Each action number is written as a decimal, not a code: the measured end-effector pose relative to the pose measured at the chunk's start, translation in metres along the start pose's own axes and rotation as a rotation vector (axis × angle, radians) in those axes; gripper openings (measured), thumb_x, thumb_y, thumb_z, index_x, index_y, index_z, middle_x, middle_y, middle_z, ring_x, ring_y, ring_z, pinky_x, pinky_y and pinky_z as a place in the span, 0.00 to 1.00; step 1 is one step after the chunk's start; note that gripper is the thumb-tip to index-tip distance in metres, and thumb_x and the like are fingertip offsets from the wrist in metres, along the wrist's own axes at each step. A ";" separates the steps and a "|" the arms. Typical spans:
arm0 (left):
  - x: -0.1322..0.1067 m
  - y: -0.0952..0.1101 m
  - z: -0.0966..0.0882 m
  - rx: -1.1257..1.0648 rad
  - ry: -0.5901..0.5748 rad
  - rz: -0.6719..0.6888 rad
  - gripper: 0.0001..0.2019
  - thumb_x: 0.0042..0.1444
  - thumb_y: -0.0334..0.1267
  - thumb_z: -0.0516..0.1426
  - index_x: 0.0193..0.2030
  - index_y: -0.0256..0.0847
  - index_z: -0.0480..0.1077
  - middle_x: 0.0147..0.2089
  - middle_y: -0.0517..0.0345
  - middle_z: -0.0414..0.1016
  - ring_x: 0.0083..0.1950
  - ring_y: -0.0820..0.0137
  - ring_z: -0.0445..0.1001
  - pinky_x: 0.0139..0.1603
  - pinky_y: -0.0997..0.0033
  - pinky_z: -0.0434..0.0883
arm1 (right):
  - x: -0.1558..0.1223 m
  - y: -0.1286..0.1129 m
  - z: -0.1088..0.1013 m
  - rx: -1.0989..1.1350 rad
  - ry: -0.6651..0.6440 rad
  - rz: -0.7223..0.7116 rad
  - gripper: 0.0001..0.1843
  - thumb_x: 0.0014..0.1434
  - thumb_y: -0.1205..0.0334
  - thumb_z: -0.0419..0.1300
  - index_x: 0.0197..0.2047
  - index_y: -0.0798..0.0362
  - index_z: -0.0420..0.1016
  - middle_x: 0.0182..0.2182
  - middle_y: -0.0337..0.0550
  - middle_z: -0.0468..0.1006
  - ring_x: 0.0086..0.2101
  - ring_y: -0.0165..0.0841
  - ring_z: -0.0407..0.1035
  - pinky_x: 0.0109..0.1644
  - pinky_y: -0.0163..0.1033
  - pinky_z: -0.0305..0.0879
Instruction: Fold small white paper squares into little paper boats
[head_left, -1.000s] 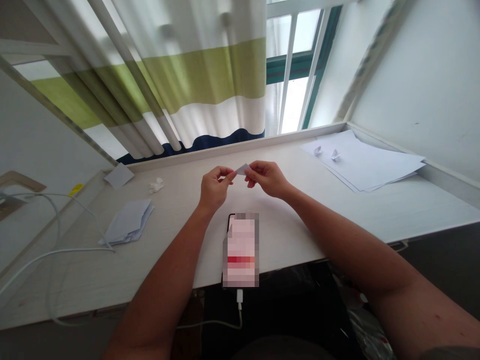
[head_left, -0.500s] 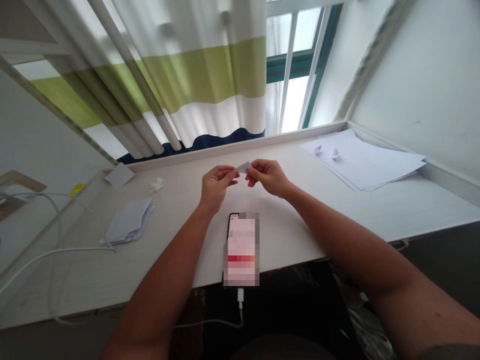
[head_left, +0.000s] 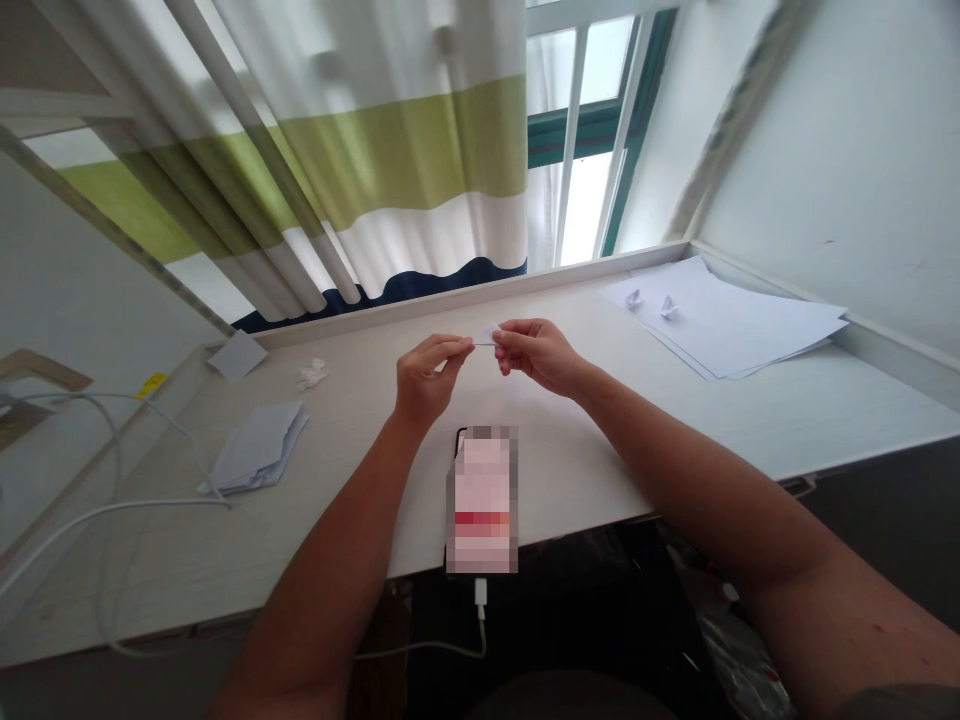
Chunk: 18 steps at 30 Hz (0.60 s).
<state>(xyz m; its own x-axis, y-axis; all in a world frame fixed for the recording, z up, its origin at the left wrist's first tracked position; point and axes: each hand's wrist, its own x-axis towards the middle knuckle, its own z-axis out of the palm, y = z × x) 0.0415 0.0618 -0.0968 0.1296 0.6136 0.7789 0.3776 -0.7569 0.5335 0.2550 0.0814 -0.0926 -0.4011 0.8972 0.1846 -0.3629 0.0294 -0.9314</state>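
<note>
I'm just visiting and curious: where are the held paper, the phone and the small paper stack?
Held paper [head_left: 484, 337]: head view, its visible middle.
Phone [head_left: 484, 500]: head view, its pixelated screen.
Small paper stack [head_left: 256, 440]: head view, its top sheet.

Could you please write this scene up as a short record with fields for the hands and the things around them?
Left hand: pinches one end of a small white paper
Right hand: pinches the other end
Near edge of desk: phone, white cable plugged in
Left side: paper stack, crumpled white piece
Right side: two small folded pieces on large white sheets
</note>
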 end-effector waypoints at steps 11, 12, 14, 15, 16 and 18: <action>-0.002 0.006 0.007 -0.074 0.025 -0.142 0.07 0.63 0.46 0.68 0.39 0.47 0.85 0.40 0.55 0.85 0.43 0.64 0.82 0.49 0.60 0.81 | -0.001 0.003 0.009 -0.195 0.134 -0.261 0.30 0.50 0.44 0.81 0.48 0.54 0.81 0.33 0.41 0.85 0.32 0.35 0.82 0.43 0.45 0.83; -0.002 0.005 0.006 -0.063 -0.002 -0.124 0.07 0.62 0.45 0.69 0.39 0.47 0.85 0.42 0.54 0.85 0.45 0.63 0.83 0.52 0.58 0.80 | -0.001 0.002 0.008 -0.210 0.130 -0.261 0.29 0.51 0.44 0.80 0.47 0.55 0.82 0.31 0.41 0.85 0.32 0.35 0.82 0.43 0.45 0.83; -0.001 0.004 0.005 -0.044 -0.045 -0.098 0.06 0.61 0.45 0.70 0.39 0.47 0.85 0.48 0.51 0.86 0.51 0.60 0.83 0.59 0.54 0.79 | -0.002 0.001 0.007 -0.240 0.106 -0.245 0.28 0.51 0.44 0.80 0.45 0.56 0.83 0.31 0.43 0.86 0.32 0.36 0.82 0.42 0.45 0.83; -0.001 0.004 0.004 -0.044 -0.060 -0.098 0.06 0.60 0.45 0.71 0.40 0.47 0.85 0.51 0.50 0.86 0.55 0.59 0.83 0.62 0.53 0.77 | -0.003 0.001 0.006 -0.256 0.085 -0.231 0.27 0.51 0.44 0.80 0.44 0.56 0.83 0.30 0.44 0.86 0.31 0.35 0.82 0.41 0.44 0.83; -0.001 0.004 0.004 -0.056 -0.073 -0.112 0.08 0.59 0.45 0.71 0.41 0.46 0.85 0.54 0.49 0.86 0.57 0.58 0.83 0.64 0.52 0.77 | -0.003 0.001 0.006 -0.270 0.061 -0.216 0.26 0.51 0.45 0.81 0.43 0.56 0.84 0.30 0.44 0.86 0.31 0.35 0.82 0.40 0.44 0.82; -0.001 0.003 0.003 -0.115 -0.112 -0.178 0.12 0.60 0.48 0.71 0.46 0.46 0.85 0.55 0.48 0.86 0.55 0.59 0.84 0.62 0.53 0.78 | -0.004 0.002 0.005 -0.287 0.019 -0.194 0.26 0.52 0.45 0.80 0.42 0.56 0.84 0.30 0.44 0.86 0.30 0.35 0.81 0.39 0.43 0.81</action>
<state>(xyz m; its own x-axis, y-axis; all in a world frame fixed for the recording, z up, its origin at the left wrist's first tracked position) 0.0453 0.0597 -0.0973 0.1735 0.7556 0.6316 0.2975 -0.6516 0.6978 0.2513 0.0757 -0.0937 -0.3308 0.8709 0.3635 -0.1784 0.3205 -0.9303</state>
